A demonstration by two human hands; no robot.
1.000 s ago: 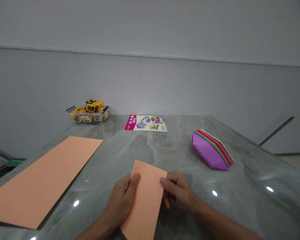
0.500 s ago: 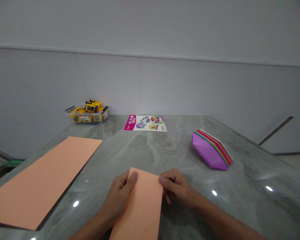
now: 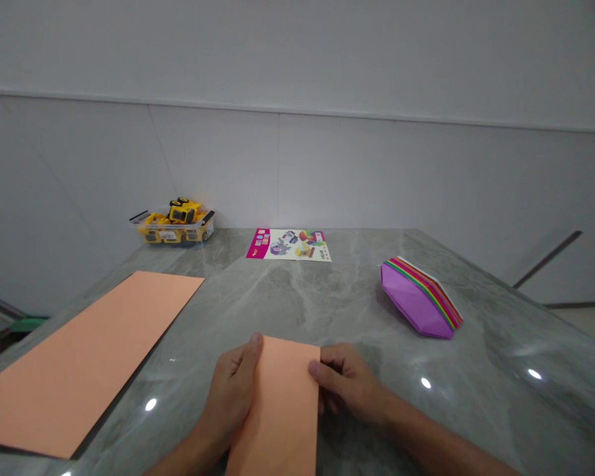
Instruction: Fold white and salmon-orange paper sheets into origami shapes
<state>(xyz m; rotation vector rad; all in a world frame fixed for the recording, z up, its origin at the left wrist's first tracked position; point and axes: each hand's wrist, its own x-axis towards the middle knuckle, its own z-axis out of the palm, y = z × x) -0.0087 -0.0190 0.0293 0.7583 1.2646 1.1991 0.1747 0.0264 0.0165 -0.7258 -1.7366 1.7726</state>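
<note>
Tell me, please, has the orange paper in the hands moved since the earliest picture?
Yes. Judged against the booklet on the table, the held orange paper has moved toward the person and slightly left.

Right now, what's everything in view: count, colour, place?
Tabletop: one, grey, below
Wall panels: several, whitish, behind
Large paper: one visible, orange, left
Held paper: one, orange, front centre
Folded papers: one stack, purple and multicoloured, right
Leaflet: one, white and magenta, far centre
Box: one, clear, far left
Toy vehicles: several, yellow, in box
Unclear item: one, green, left edge
Left hand: one, bare, held paper's left edge
Right hand: one, bare, held paper's right edge
</note>
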